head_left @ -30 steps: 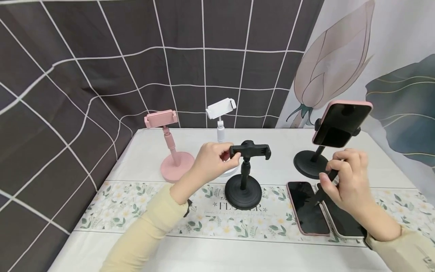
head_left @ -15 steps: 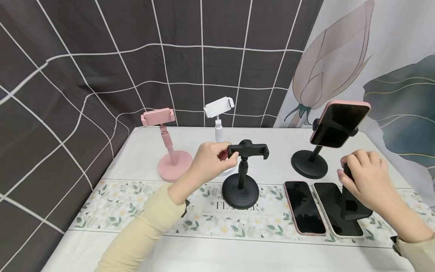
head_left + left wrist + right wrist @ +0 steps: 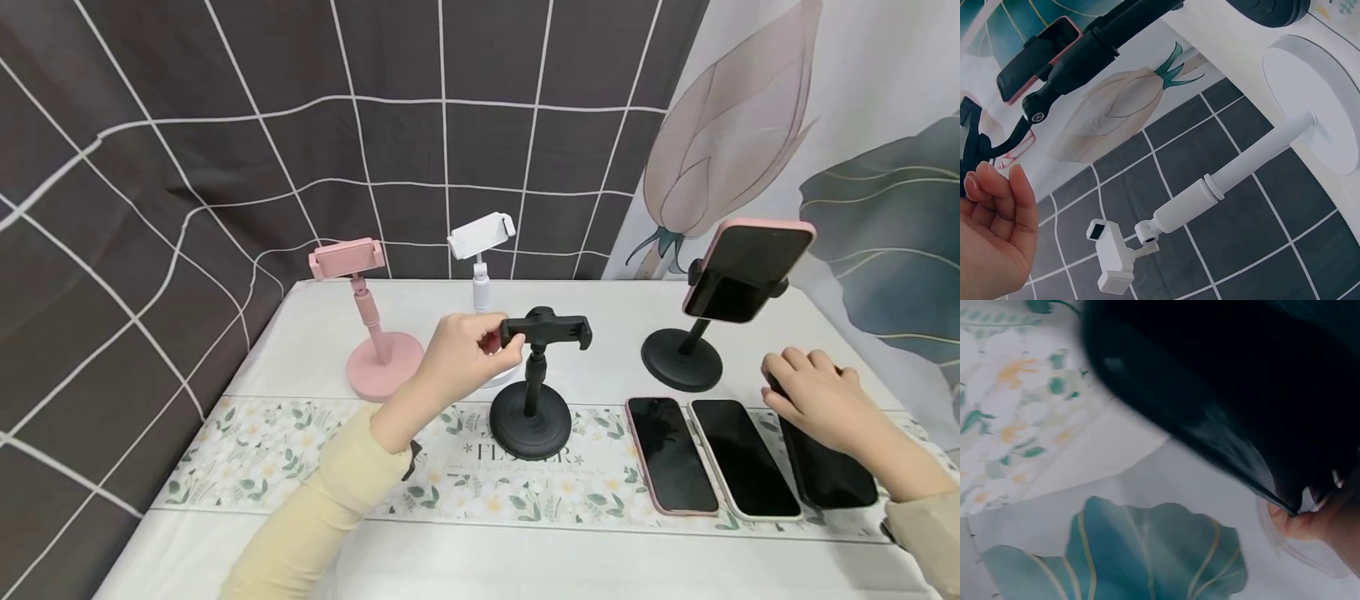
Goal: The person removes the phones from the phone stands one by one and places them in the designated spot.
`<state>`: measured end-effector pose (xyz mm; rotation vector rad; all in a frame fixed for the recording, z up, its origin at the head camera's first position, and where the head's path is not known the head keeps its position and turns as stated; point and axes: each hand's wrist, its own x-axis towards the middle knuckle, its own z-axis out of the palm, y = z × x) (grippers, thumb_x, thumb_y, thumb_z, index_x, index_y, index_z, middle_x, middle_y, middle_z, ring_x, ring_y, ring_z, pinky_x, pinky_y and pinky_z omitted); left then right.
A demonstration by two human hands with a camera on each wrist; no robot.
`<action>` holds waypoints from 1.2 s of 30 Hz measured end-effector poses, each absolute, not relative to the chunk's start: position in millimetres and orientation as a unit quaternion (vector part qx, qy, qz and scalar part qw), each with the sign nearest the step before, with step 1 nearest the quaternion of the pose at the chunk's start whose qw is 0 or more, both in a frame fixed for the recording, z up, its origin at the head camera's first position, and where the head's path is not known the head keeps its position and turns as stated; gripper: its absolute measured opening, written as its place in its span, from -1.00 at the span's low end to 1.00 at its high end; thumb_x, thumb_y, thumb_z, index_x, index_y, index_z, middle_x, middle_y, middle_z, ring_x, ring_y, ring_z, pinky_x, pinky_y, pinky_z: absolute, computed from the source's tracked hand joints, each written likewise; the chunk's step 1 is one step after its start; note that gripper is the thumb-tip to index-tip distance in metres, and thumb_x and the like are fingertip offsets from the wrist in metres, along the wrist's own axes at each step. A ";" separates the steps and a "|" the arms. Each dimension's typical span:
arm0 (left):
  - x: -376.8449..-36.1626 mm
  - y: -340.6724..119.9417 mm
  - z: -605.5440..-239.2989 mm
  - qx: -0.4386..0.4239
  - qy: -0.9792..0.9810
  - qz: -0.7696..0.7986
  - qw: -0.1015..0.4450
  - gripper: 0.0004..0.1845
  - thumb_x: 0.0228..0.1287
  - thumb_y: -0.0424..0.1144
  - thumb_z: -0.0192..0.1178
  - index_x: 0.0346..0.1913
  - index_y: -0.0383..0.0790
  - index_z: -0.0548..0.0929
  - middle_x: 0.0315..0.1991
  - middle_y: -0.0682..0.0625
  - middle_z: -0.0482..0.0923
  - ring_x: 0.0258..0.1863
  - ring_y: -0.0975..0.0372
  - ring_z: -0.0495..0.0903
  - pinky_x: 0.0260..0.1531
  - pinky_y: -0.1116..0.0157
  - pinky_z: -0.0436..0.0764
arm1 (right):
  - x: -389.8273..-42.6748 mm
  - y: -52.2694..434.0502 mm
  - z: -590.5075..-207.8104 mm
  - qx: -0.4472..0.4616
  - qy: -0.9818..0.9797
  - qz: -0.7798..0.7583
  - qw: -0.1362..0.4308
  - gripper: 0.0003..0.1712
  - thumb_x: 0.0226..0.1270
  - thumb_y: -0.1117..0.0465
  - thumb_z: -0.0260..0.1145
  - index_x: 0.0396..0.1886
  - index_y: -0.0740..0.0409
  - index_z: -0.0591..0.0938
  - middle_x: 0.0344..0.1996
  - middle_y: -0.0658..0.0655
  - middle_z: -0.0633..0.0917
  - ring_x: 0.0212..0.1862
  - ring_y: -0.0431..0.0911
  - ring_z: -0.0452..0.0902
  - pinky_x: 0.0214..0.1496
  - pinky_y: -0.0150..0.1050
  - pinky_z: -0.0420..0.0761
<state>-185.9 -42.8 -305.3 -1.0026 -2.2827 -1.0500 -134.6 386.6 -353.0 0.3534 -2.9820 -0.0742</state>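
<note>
In the head view, my left hand pinches the left end of the clamp on a black phone stand, whose clamp has no phone in it. The left wrist view shows this hand's curled fingers at the clamp. At the right, my right hand grips the far end of a black phone. That phone lies nearly flat, right of a white-edged phone and a pink-edged phone, both screen up. The dark phone fills much of the right wrist view, with fingertips at its edge.
A pink phone stand and a white phone stand stand behind my left hand. At the back right, another black stand holds a pink-cased phone. A dark checked curtain closes off the back and left.
My right hand has moved right with the black phone, from above the other phones to their right side. The phone has gone from tilted to nearly flat. My left hand keeps its grip.
</note>
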 end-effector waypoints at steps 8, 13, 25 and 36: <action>-185.0 -42.8 -303.9 -0.355 -0.827 -0.387 0.200 -0.69 0.09 -0.26 0.14 -0.73 -0.16 0.34 -0.78 0.10 0.23 -0.72 0.37 0.18 -0.64 0.52 0.10 | -143.2 411.6 -376.7 0.112 -0.993 -0.022 -0.032 -0.80 0.27 0.18 0.24 -0.35 0.09 0.36 -0.40 0.12 0.38 -0.34 0.05 0.25 -0.47 0.00 0.23; -185.5 -41.8 -304.9 -0.359 -0.824 -0.388 0.203 -0.69 0.08 -0.26 0.14 -0.73 -0.17 0.35 -0.78 0.10 0.24 -0.72 0.37 0.18 -0.64 0.53 0.11 | -147.1 420.2 -392.1 0.115 -0.992 -0.010 -0.053 -0.79 0.23 0.18 0.26 -0.32 0.11 0.38 -0.38 0.14 0.42 -0.33 0.09 0.33 -0.50 0.10 0.31; -186.7 -42.3 -306.4 -0.355 -0.823 -0.387 0.216 -0.69 0.09 -0.25 0.14 -0.72 -0.16 0.34 -0.78 0.09 0.25 -0.72 0.36 0.19 -0.65 0.52 0.12 | -159.3 423.6 -394.0 0.113 -0.991 -0.002 -0.065 -0.79 0.21 0.16 0.24 -0.31 0.13 0.39 -0.38 0.14 0.44 -0.32 0.11 0.38 -0.52 0.10 0.38; -186.3 -41.3 -307.2 -0.363 -0.814 -0.397 0.217 -0.70 0.09 -0.27 0.15 -0.71 -0.17 0.34 -0.78 0.10 0.23 -0.71 0.37 0.18 -0.65 0.52 0.10 | -155.5 429.0 -403.1 0.081 -0.992 0.067 -0.074 -0.59 0.28 0.04 0.25 -0.20 0.31 0.38 -0.25 0.42 0.43 -0.25 0.37 0.31 -0.38 0.18 0.40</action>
